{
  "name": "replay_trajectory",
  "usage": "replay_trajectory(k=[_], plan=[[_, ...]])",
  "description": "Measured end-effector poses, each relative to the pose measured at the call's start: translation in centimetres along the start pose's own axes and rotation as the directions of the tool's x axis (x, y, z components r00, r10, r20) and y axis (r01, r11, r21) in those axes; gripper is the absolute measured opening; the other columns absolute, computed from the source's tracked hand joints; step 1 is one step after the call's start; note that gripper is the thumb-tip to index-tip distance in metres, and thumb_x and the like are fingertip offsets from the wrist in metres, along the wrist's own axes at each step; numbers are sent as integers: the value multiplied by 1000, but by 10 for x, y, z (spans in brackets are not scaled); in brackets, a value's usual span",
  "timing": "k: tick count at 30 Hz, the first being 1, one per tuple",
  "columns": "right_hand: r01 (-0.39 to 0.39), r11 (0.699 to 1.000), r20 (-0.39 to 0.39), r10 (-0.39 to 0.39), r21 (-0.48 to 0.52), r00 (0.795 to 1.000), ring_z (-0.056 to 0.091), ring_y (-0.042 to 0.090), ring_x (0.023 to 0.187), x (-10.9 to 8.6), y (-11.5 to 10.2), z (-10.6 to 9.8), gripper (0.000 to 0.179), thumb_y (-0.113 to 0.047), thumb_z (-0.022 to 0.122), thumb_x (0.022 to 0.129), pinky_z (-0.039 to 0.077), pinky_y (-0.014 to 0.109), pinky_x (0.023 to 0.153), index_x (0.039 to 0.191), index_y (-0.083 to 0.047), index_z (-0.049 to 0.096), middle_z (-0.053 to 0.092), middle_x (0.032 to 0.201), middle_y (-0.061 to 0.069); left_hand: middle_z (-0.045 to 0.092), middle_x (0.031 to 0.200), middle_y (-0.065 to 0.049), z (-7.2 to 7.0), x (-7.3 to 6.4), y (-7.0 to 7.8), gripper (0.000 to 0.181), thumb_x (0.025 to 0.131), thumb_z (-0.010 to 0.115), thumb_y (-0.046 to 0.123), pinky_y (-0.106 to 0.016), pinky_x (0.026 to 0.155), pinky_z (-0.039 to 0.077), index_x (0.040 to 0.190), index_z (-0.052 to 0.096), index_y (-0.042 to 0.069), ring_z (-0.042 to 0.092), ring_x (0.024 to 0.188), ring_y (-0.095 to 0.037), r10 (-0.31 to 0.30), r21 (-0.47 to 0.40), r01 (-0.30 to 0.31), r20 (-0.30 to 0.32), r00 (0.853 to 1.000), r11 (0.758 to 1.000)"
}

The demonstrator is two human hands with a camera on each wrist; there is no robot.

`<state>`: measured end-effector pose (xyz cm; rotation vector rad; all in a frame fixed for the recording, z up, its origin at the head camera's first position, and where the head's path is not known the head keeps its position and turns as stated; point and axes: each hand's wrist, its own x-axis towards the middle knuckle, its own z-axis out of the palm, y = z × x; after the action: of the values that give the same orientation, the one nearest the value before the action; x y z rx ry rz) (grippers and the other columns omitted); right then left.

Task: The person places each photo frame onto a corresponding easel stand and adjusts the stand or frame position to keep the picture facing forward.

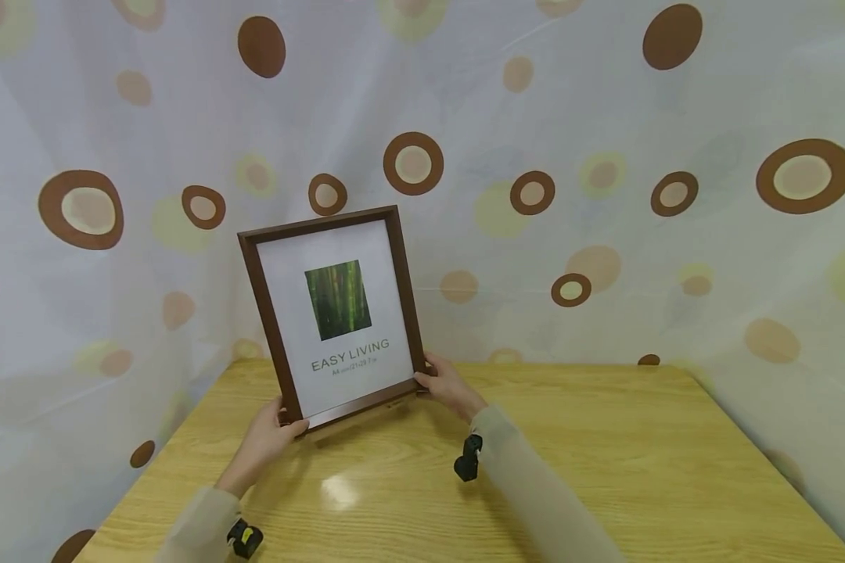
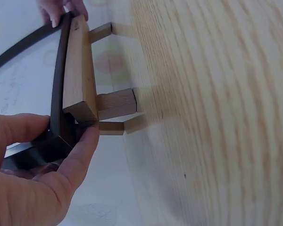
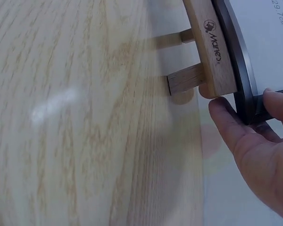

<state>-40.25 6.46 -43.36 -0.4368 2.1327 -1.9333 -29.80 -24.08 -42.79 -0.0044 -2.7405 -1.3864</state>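
Note:
A dark brown picture frame (image 1: 404, 293) with a white "EASY LIVING" insert stands tilted above the table, leaning to the left in the head view. My left hand (image 1: 260, 442) grips its lower left corner, thumb on the front. At the lower right corner, my right hand (image 1: 451, 387) holds it the same way. Directly by the frame's bottom edge is a small wooden easel, its ledge (image 3: 214, 52) printed with "Maries" and its legs (image 2: 117, 103) reaching down to the table. Most of the easel is hidden behind the frame. Whether the frame's weight rests on the ledge, I cannot tell.
The wood-grain table (image 1: 605, 453) extends to both sides and in front of the frame. Behind it hangs a pale curtain (image 1: 465, 94) with brown and beige circles. Small black devices (image 1: 468, 459) are worn on both wrists.

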Motion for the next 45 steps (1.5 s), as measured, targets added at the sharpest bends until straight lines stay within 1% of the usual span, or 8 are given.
replay_trajectory(k=[11, 17, 20, 24, 28, 35, 42, 45], plan=[[12, 1000, -9, -12, -28, 1000, 57, 38, 120, 5, 4, 3, 54, -5, 45, 104, 51, 52, 97, 155, -11, 29, 48, 140, 26, 57, 126, -27, 5, 2, -1, 50, 97, 58, 10, -42, 85, 55, 141, 39, -6, 59, 111, -35, 11, -43, -12, -24, 1000, 999], [39, 998, -18, -40, -50, 999, 56, 40, 120, 2, 7, 3, 57, -2, 47, 102, 52, 49, 98, 155, -6, 26, 44, 144, 27, 50, 137, -30, 8, 2, 1, 56, 98, 55, 9, -52, 98, 48, 147, 32, -5, 51, 123, -44, 6, -64, -7, -15, 1000, 998], [25, 997, -41, -28, -73, 999, 55, 39, 120, -2, 7, 1, 61, -2, 51, 100, 53, 46, 97, 154, -1, 23, 41, 143, 29, 43, 143, -31, 8, 2, 3, 58, 98, 55, 8, -57, 103, 43, 149, 29, -4, 44, 130, -47, 0, -87, 0, 1, 1000, 996], [11, 998, -47, -14, -65, 999, 56, 38, 119, -5, 7, -3, 66, -3, 55, 99, 54, 44, 95, 154, 0, 20, 40, 143, 29, 43, 144, -30, 9, 4, 3, 59, 98, 55, 7, -56, 103, 44, 149, 29, -3, 45, 130, -46, -10, -109, 9, -7, 1000, 994], [31, 998, -49, -33, -54, 998, 56, 38, 118, -8, 10, -8, 64, -3, 57, 98, 55, 44, 94, 153, -2, 25, 42, 141, 27, 45, 143, -29, 11, 7, 3, 61, 97, 56, 7, -53, 103, 45, 150, 28, -1, 48, 128, -44, -8, -127, 7, -7, 1000, 992], [22, 993, -102, -35, -119, 994, 46, 40, 131, -22, 14, -15, 67, -8, 58, 98, 51, 46, 99, 154, -3, 22, 36, 149, 24, 29, 152, -33, 18, 10, 6, 71, 98, 56, 12, -61, 111, 33, 153, 16, -6, 33, 137, -50, -10, -112, 12, 19, 1000, 994], [37, 994, -110, -49, -107, 993, 50, 42, 126, -32, 14, -20, 65, -6, 57, 98, 54, 43, 95, 154, -2, 23, 40, 145, 28, 45, 142, -29, 26, 13, 9, 63, 97, 57, 7, -54, 102, 45, 152, 26, 0, 49, 127, -45, 32, -108, -31, 5, 999, 994], [44, 991, -135, -62, -126, 989, 53, 40, 123, -34, 16, -24, 65, -6, 57, 98, 55, 42, 95, 154, -3, 24, 43, 142, 27, 46, 142, -27, 29, 16, 11, 62, 97, 57, 6, -50, 98, 49, 152, 27, 1, 50, 125, -43, 42, -127, -40, 13, 999, 991]])
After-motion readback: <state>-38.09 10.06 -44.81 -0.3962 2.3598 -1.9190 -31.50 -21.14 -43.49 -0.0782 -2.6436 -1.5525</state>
